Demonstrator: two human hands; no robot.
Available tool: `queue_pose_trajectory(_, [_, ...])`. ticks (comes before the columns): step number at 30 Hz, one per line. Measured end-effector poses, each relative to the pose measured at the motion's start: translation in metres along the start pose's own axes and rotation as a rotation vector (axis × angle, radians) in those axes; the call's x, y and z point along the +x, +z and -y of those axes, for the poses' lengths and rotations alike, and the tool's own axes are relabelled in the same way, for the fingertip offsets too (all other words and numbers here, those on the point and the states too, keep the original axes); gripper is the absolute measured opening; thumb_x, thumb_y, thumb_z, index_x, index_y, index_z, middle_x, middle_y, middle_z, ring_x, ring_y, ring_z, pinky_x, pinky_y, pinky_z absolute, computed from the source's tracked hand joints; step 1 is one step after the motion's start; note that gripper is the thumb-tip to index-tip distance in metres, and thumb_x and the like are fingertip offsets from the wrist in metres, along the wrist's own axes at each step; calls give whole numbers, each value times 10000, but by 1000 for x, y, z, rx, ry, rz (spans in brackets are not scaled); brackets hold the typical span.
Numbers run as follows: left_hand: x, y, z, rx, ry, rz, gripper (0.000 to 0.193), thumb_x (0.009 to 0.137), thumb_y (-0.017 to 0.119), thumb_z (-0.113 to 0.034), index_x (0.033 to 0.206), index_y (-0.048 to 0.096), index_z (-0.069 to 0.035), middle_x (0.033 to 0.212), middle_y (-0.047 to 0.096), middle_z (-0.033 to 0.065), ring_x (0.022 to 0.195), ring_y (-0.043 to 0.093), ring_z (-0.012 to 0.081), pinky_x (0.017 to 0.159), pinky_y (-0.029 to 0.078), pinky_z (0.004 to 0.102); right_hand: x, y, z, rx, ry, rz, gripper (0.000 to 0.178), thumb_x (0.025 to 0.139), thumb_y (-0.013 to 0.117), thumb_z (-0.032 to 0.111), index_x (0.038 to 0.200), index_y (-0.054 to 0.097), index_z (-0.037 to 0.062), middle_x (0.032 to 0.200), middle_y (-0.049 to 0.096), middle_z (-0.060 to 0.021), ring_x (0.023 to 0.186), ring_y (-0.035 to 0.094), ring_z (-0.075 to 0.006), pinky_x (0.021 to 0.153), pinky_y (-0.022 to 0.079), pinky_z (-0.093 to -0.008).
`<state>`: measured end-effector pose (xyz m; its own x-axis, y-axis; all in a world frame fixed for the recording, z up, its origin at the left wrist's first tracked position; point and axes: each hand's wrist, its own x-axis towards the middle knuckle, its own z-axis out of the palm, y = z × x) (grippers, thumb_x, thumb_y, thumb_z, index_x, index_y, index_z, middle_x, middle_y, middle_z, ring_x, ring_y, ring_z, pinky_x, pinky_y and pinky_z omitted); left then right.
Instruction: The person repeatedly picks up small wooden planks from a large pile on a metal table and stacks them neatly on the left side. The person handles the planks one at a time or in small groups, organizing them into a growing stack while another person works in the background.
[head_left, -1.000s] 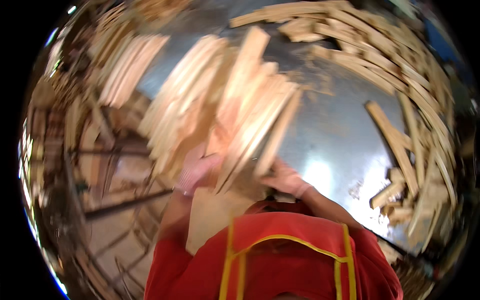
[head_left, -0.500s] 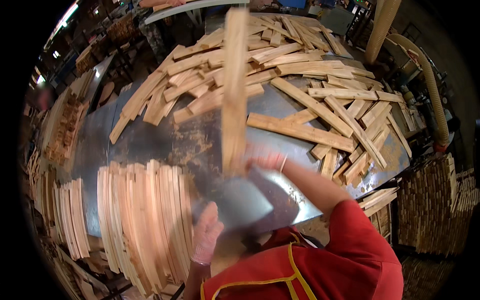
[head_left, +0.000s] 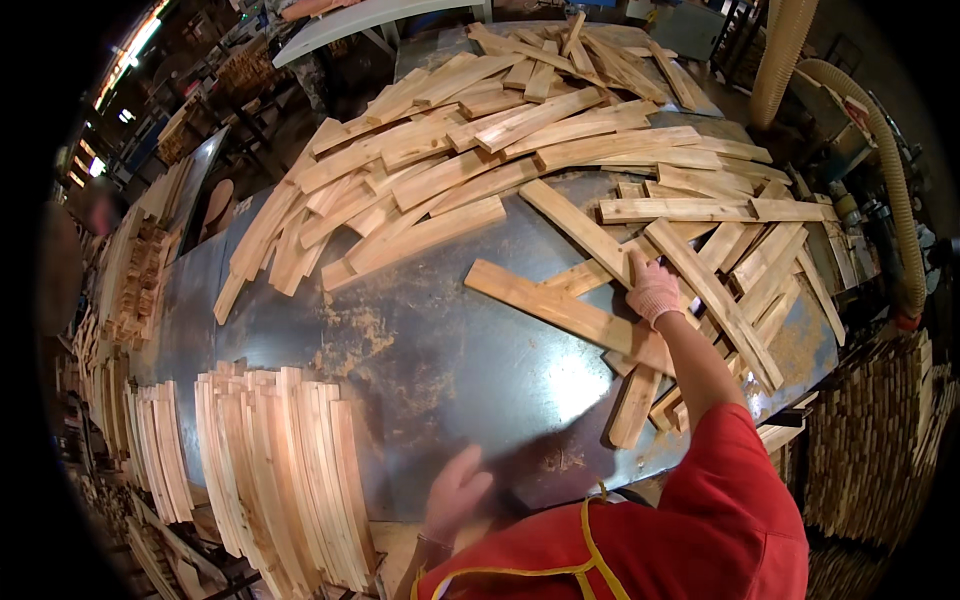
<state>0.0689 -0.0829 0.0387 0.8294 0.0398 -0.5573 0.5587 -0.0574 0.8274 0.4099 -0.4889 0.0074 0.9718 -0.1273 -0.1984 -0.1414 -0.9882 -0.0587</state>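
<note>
My right hand (head_left: pixel 655 290), in a pale knit glove, reaches across the metal table onto loose wooden planks. Its fingers close over the edges of a diagonal wooden plank (head_left: pixel 577 226); the palm hides part of the grip. Just left of that hand, another plank (head_left: pixel 560 308) lies at a slant. My left hand (head_left: pixel 458 492) hovers low over the near table edge, blurred, fingers apart and holding nothing. To its left stands a row of planks on edge (head_left: pixel 285 470), packed side by side.
A large heap of planks (head_left: pixel 450 150) covers the far side of the metal table (head_left: pixel 420 350). A smaller upright row (head_left: pixel 160 450) stands further left. Stacked wood (head_left: pixel 870 430) rises at the right, below a ribbed hose (head_left: pixel 905 220). A light bench (head_left: pixel 370 22) stands beyond.
The plank that my right hand was swinging upright is out of it. That hand has moved right and away onto the loose planks. My left hand has shifted right, away from the row.
</note>
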Motion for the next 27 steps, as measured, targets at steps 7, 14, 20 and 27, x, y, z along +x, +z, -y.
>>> queue_pose_trajectory(7, [21,3,-5,103,40,51,649,983,714,-215,1559,511,5,1604,533,194,1486,517,298,1224,408,398,-140,-19,62,301,-265,191,688,876,729,342,1488,467,171,1223,635,-243,1187,649,-430,976,553,-504])
queue_pose_trajectory(14, [24,-10,24,341,145,5,691,960,744,-319,1549,533,-24,1495,624,205,1361,615,292,1151,459,382,-195,20,104,380,-221,231,921,771,823,271,1583,394,208,1259,639,-258,1190,642,-481,1022,536,-520])
queue_pose_trajectory(20, [41,-37,30,119,78,-186,610,891,809,-350,1343,654,29,1146,744,161,1005,697,211,921,557,368,-349,33,234,1185,-277,295,1012,791,872,293,1597,324,21,1266,652,-339,1146,682,-461,1001,574,-481])
queue_pose_trajectory(27, [-22,-124,48,806,-147,-498,564,846,758,-359,1233,686,46,1341,659,298,1153,683,453,991,552,490,-291,27,181,715,-567,346,443,869,708,277,1265,636,91,1181,700,-200,1151,668,-403,969,553,-473])
